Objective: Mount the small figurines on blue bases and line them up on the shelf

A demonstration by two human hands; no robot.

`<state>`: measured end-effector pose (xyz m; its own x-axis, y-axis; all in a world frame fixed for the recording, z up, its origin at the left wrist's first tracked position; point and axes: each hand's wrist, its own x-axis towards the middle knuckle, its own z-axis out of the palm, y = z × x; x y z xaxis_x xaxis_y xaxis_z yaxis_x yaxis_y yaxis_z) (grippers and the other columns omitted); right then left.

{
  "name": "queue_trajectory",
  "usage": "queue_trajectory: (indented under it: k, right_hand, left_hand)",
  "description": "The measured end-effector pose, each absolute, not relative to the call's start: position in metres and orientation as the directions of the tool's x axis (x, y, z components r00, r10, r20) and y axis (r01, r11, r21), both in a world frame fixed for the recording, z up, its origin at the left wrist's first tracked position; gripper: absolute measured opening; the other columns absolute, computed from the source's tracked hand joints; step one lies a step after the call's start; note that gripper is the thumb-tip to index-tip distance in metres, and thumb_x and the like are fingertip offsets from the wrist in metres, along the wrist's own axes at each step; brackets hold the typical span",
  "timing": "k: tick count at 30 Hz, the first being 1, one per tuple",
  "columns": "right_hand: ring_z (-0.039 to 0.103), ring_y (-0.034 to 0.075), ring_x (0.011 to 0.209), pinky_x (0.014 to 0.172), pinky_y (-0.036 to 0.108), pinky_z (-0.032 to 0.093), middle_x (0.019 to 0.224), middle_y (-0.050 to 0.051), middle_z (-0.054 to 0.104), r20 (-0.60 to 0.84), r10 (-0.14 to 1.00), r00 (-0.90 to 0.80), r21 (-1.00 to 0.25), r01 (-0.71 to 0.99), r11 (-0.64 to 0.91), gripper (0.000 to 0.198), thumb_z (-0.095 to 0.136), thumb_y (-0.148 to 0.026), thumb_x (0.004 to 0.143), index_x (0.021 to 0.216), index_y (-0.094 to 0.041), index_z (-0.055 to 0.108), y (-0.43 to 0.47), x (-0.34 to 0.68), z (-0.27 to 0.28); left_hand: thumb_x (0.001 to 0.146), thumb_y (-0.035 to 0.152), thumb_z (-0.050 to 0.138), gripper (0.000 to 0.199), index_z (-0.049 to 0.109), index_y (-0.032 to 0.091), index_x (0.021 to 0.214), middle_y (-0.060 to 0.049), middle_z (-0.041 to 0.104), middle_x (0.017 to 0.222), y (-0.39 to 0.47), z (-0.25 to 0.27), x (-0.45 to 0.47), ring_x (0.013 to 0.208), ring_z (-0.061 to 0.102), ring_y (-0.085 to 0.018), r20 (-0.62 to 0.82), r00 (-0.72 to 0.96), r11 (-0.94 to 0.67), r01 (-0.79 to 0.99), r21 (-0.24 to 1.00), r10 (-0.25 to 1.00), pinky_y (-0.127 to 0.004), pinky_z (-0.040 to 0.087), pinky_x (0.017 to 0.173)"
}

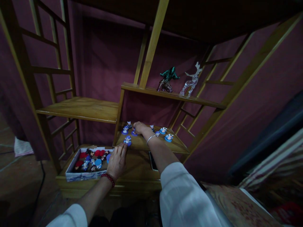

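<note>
My left hand (pixel 117 160), with a red bead bracelet, is at the front edge of the small lower shelf. Its fingers are closed at the base of a purple and white figurine (pixel 127 140); the thumb is hidden. Farther in, my right hand (pixel 141 128), wearing a silver bracelet, has its fingers around another purple figurine (pixel 134 132), mostly covered by the hand. Beside them stand a purple figurine (pixel 125 130) and a dark-based one (pixel 129 124). To the right of my wrist are figurines on blue bases (pixel 169 137) and a small dark-based one (pixel 151 127).
An open box (pixel 71 176) of jumbled figurines sits at left on the bottom board. A phone-like dark object (pixel 153 161) lies beneath my right forearm. Above, a shelf (pixel 175 95) bears a green statuette (pixel 169 78) and a clear deer (pixel 191 80). Wooden posts (pixel 153 44) frame the unit.
</note>
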<state>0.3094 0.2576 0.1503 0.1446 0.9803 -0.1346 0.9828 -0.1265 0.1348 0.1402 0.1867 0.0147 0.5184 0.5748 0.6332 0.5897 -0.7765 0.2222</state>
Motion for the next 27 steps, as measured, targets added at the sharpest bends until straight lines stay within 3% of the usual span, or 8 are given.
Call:
queue_trajectory:
  k: [10, 16, 21, 27]
  right_hand:
    - [0.061, 0.019, 0.088, 0.066, 0.019, 0.043, 0.099, 0.009, 0.066, -0.17, 0.975, 0.14, 0.157, 0.981, -0.113, 0.033, 0.065, -0.014, 0.061, 0.094, -0.019, 0.066, 0.255, 0.305, 0.156]
    - [0.057, 0.019, 0.097, 0.072, 0.02, 0.042, 0.109, 0.004, 0.062, -0.144, 0.981, 0.127, 0.139, 0.984, -0.107, 0.041, 0.067, -0.021, 0.062, 0.103, -0.026, 0.062, 0.243, 0.305, 0.169]
    - [0.055, 0.019, 0.1, 0.077, 0.023, 0.041, 0.109, 0.003, 0.061, 0.012, 0.99, 0.138, 0.117, 0.983, -0.139, 0.04, 0.062, -0.025, 0.069, 0.108, -0.027, 0.058, 0.233, 0.314, 0.18]
    - [0.053, 0.018, 0.1, 0.082, 0.025, 0.039, 0.111, 0.004, 0.059, 0.308, 0.942, 0.131, 0.055, 0.986, -0.155, 0.029, 0.038, -0.03, 0.086, 0.11, -0.025, 0.055, 0.206, 0.309, 0.174]
  left_hand:
    - [0.064, 0.003, 0.042, 0.07, 0.026, 0.011, 0.131, -0.012, 0.041, 0.123, 0.187, 0.014, 0.14, 0.114, 0.033, -0.023, 0.635, 0.521, -0.777, 0.592, 0.213, 0.57, -0.039, 0.034, 0.095]
    - [0.065, 0.003, 0.042, 0.069, 0.026, 0.013, 0.131, -0.012, 0.041, 0.123, 0.187, 0.015, 0.14, 0.115, 0.033, -0.023, 0.631, 0.522, -0.77, 0.606, 0.2, 0.574, -0.039, 0.034, 0.096]
    - [0.065, 0.003, 0.042, 0.068, 0.028, 0.015, 0.131, -0.01, 0.041, 0.123, 0.183, 0.019, 0.139, 0.114, 0.034, -0.022, 0.6, 0.524, -0.75, 0.63, 0.204, 0.604, -0.039, 0.033, 0.096]
    - [0.065, 0.001, 0.041, 0.065, 0.03, 0.013, 0.129, -0.01, 0.042, 0.122, 0.18, 0.022, 0.138, 0.113, 0.035, -0.021, 0.623, 0.517, -0.748, 0.64, 0.174, 0.587, -0.035, 0.035, 0.096]
